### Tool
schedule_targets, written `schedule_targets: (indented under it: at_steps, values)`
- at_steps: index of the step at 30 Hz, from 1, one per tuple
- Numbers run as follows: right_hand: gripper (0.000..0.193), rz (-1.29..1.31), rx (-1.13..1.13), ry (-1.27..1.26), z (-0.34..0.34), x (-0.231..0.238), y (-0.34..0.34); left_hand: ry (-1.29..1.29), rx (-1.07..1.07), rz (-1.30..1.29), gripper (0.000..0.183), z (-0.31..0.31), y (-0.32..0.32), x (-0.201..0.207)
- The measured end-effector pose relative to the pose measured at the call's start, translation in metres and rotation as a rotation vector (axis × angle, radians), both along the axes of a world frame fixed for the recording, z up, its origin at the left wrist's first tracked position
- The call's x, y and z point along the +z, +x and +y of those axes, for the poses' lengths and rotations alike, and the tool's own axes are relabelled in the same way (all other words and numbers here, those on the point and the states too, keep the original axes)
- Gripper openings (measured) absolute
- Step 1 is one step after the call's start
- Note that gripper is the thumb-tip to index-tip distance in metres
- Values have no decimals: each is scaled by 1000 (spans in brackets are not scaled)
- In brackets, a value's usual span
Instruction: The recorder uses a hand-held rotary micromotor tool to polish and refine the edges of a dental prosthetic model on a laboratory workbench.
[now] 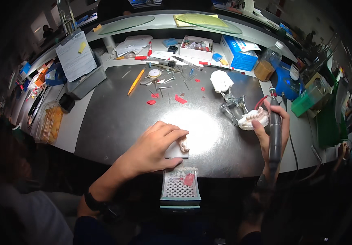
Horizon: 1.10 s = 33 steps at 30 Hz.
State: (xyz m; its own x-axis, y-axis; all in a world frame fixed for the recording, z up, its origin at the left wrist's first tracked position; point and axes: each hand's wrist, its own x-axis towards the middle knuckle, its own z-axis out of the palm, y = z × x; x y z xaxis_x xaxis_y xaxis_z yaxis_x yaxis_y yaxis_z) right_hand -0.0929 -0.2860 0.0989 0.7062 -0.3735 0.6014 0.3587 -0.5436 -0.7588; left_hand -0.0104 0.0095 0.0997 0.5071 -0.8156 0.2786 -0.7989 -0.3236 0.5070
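Curling over the dark tabletop [118, 118], a left hand [157, 143] holds a small white tooth model [183, 145] between thumb and bent fingers, close to the near edge, just beyond a perforated tray [180, 201]. The right hand [264, 139] has its fingers closed round a dark pen-shaped tool [274, 136], tip pointing away; whether the thumb touches the larger plaster model [247, 121] beside it is unclear. The small model looks light, stiff and brittle, probably chalky rather than slippery, so its flat base [175, 154] seems the safest hold. The tool likely feels heavier, best gripped along its barrel.
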Motion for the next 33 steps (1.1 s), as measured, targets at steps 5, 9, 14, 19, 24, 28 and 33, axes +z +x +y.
schedule_targets:
  at_steps: [5, 9, 14, 19, 24, 28, 33]
  values:
    - [57, -38, -67, 69, 13, -9, 5, -34, 26, -51, 63, -7, 1, 11]
    - [62, -106, -15, 71, 51, -16, 4, -206, 175, -158, 64, -5, 31, 30]
    - [65, -112, 5, 56, 89, -23, -7, -281, 182, -360, 54, -53, 80, 41]
    - [61, -257, 0, 26, 98, -34, 1, -165, 94, -433, 54, -75, 112, 18]
    - [59, -289, 59, 8, 94, -38, 2, -143, 137, -389, 55, -89, 108, 14]
    - [58, -304, 76, 12, 89, -39, 3, -98, 192, -311, 58, -90, 103, 14]
    - [58, -334, 85, 33, 89, -36, 5, -117, 205, -201, 61, -88, 102, 11]
